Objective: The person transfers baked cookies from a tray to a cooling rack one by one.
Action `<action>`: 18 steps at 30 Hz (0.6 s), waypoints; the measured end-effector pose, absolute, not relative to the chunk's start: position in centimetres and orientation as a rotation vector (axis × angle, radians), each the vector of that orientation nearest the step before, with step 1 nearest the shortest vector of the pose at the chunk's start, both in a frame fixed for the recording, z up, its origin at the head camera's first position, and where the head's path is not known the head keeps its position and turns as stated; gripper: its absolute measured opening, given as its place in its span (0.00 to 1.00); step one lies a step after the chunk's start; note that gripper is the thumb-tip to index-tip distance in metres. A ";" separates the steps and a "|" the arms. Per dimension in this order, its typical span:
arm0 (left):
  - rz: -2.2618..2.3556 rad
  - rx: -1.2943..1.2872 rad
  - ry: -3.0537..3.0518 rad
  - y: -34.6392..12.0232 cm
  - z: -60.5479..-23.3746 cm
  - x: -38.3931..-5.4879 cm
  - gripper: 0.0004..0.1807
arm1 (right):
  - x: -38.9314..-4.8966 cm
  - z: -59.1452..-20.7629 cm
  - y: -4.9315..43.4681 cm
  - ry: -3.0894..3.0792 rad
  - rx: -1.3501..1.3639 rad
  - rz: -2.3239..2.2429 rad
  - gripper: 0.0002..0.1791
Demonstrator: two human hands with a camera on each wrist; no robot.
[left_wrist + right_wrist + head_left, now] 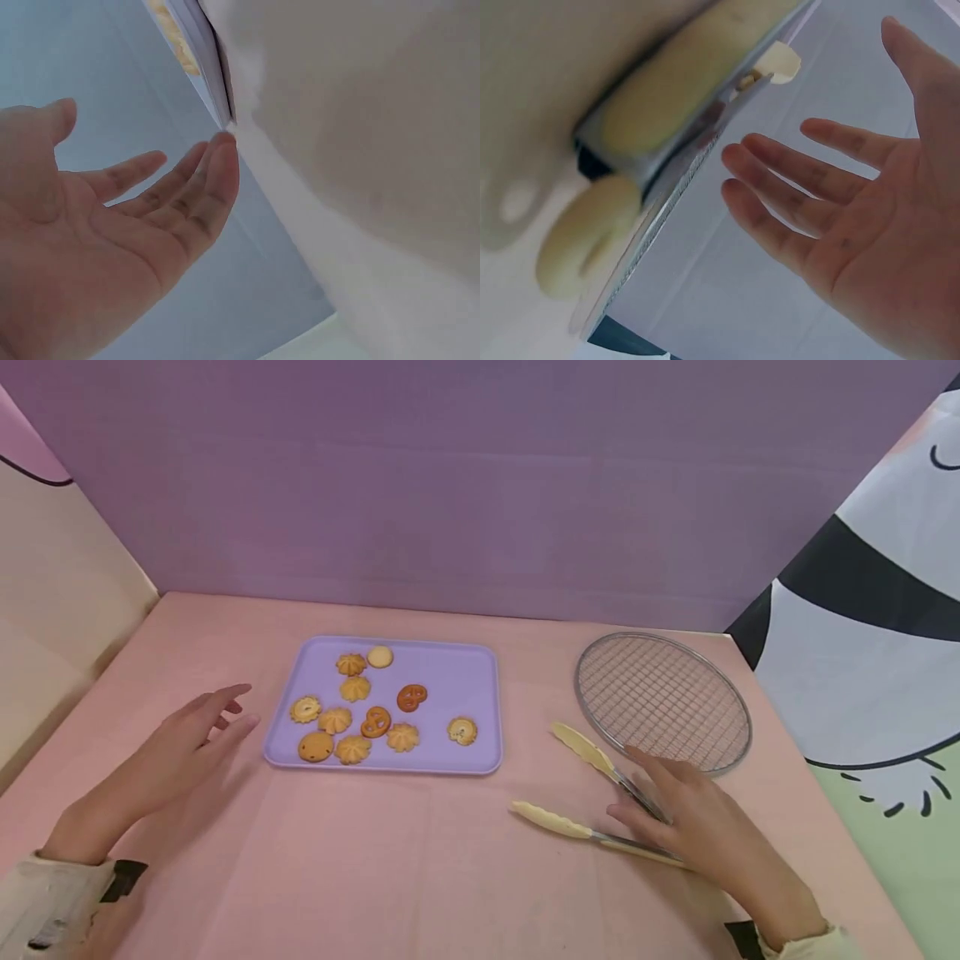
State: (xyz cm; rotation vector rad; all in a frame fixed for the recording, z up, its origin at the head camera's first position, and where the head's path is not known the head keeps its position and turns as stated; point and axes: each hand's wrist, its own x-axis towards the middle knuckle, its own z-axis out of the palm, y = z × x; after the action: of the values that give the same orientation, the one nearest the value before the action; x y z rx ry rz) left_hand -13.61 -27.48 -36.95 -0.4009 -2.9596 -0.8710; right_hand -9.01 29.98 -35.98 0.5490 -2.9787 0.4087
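Pink worktop [420, 877], purple wall [465, 502] at twelve o'clock. Your right hand [693, 822], fingers spread, gripping nothing, is near the tongs [577, 829], tips towards ten o'clock. Your left hand [161, 756], fingers loosely extended, empty, has the lilac tray [450, 672] at three o'clock.

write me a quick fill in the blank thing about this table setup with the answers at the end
1. The tray holds exactly ____ pretzel-shaped cookies.
2. In the head view, the round wire rack lies to the ____ of the tray.
3. The hand closest to the tray is the person's ____ one.
4. Below the right hand lies a pair of yellow-tipped ____.

Missing words: two; right; left; tongs
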 end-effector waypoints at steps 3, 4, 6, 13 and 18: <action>-0.933 -0.412 -2.978 -27.4 -36.9 -14.3 0.30 | -9.1 -36.4 29.8 -2.956 0.631 0.397 0.41; -0.970 -0.409 -2.985 -27.4 -37.0 -14.5 0.29 | -9.1 -36.5 29.7 -2.957 0.642 0.401 0.43; -1.046 -0.405 -3.000 -27.4 -37.0 -14.9 0.28 | -9.0 -36.6 29.6 -2.970 0.637 0.410 0.47; -1.454 -0.385 -3.025 -27.4 -37.4 -16.4 0.24 | -8.5 -36.6 28.4 -3.103 0.528 0.363 0.57; -1.617 -0.332 -3.075 -27.5 -37.6 -17.6 0.23 | -8.3 -36.7 27.9 -3.117 0.498 0.340 0.60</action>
State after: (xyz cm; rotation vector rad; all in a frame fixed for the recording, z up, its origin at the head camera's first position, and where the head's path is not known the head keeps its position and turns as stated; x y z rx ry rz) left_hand -17.55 -27.47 -37.57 -0.3324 -3.0748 -1.6172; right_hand -8.32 27.91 -36.70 0.4983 -3.1168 0.3403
